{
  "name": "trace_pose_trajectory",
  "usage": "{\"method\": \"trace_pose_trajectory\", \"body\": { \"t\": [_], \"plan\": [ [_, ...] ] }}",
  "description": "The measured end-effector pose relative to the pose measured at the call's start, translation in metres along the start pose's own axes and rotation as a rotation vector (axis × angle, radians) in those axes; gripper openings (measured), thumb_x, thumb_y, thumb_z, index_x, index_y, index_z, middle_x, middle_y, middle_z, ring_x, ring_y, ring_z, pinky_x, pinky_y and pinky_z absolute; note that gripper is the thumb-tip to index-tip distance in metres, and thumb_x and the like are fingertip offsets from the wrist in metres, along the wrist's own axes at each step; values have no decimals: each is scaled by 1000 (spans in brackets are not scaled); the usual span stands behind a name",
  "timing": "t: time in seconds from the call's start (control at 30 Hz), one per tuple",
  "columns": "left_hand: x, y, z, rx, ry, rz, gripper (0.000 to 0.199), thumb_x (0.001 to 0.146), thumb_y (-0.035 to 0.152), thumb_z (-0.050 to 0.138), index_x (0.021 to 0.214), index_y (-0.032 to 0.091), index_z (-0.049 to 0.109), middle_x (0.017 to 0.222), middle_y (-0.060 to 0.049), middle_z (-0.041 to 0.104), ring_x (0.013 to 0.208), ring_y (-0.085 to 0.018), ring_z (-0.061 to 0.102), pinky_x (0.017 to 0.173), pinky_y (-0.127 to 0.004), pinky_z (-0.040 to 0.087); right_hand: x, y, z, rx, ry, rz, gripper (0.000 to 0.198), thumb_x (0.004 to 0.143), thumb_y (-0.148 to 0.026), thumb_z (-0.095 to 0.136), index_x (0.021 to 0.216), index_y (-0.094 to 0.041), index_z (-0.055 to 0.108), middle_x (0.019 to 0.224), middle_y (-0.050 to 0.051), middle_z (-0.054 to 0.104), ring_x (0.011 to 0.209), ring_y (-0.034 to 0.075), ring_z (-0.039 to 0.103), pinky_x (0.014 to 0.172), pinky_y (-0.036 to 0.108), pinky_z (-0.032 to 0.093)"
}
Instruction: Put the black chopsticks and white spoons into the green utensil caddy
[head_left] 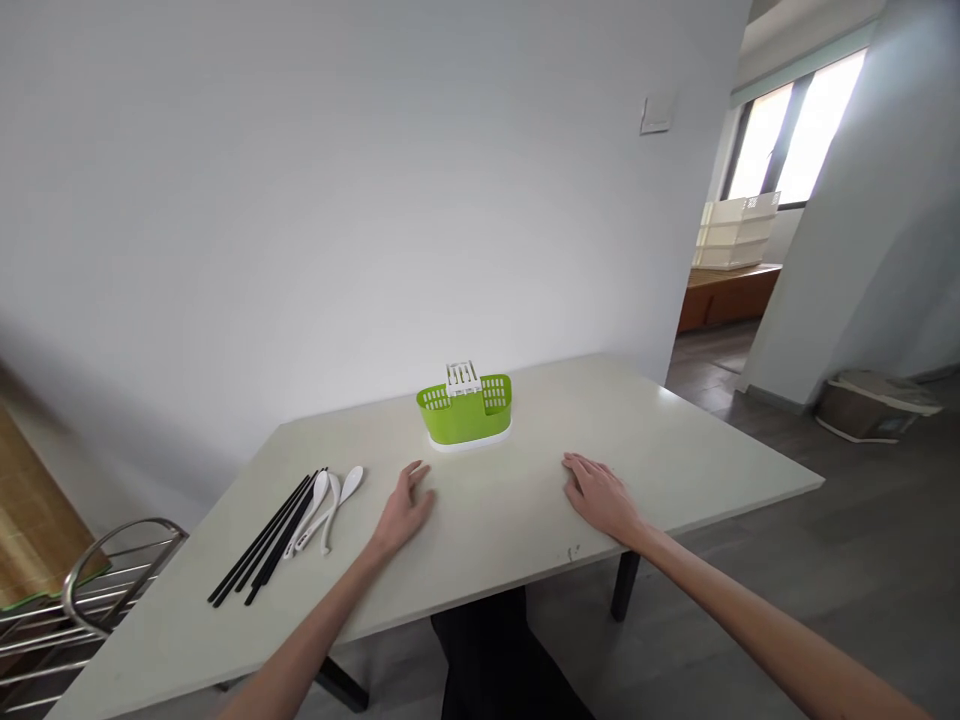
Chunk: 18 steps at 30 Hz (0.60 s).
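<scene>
While both hands lie idle on the near side of the green basket [461,424], neither has hold of anything: the left hand [405,508], nearer than the basket and left of it, has its thumb spread loosely from its fingers, and the right hand [598,492], nearer and to the basket's right, lies palm down with its fingers lightly extended. The basket stands upright on the table [510,520], a white slotted piece [463,377] at its upper edge. Black chopsticks [274,558] and white spoons [320,488] lie nearer than the basket and to its left, the spoons crossing one another. For good handling, I judge, the left hand suits these utensils; lifting spoons singly should stop the crossed handles dragging each other, and a right hand on the basket's rim would guard against tipping, as it looks light. No brand or lettering can be read on any of these; the wall plate [657,114], above and right of the basket, looks blank too.
</scene>
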<state>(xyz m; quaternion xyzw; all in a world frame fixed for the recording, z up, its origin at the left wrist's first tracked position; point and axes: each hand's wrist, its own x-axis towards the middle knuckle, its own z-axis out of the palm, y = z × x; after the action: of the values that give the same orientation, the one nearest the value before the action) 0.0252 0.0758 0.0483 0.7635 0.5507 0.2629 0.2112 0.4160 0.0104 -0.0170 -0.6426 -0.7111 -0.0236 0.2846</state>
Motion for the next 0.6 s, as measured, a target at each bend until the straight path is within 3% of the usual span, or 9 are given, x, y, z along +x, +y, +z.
{"method": "trace_pose_trajectory", "body": {
  "t": [0.1,0.23,0.3,0.4,0.5,0.6],
  "plan": [
    [-31,-14,-60,185,116,37,51,93,47,47,138,26,56,149,-6,63,136,-28,58,116,-42,44,-1,2,0,9,3,-2,44,97,-19,45,134,-19,67,147,14,65,138,30,60,115,48,46],
    [-60,-48,-146,459,322,-170,48,91,48,43,122,22,67,126,-12,73,124,-32,62,110,-42,47,-1,4,-1,12,-18,-2,44,97,-20,43,134,-17,66,148,14,65,139,30,58,115,48,46],
    [-72,-72,-176,577,331,-264,51,89,49,42,122,18,67,116,-15,74,116,-34,65,109,-45,46,-2,5,-1,12,-29,-2,44,98,-21,43,134,-17,66,148,14,64,139,30,58,115,47,46],
    [-87,-108,-195,633,251,-424,57,85,58,44,112,14,68,106,-19,73,108,-38,68,99,-46,51,-3,5,-1,11,-29,-1,44,98,-22,42,135,-17,66,148,14,64,138,30,59,115,48,46],
    [-95,-132,-195,571,190,-538,59,83,65,45,106,16,66,103,-18,75,102,-37,70,86,-43,54,-6,7,-1,4,-27,-6,45,100,-24,41,136,-17,66,149,13,64,137,31,59,114,48,47],
    [-96,-144,-189,546,210,-579,57,84,67,42,103,17,63,104,-17,76,99,-35,71,78,-39,52,-7,8,0,-6,-32,-3,45,100,-25,40,135,-17,66,149,12,63,137,31,60,113,46,47]
  ]
}}
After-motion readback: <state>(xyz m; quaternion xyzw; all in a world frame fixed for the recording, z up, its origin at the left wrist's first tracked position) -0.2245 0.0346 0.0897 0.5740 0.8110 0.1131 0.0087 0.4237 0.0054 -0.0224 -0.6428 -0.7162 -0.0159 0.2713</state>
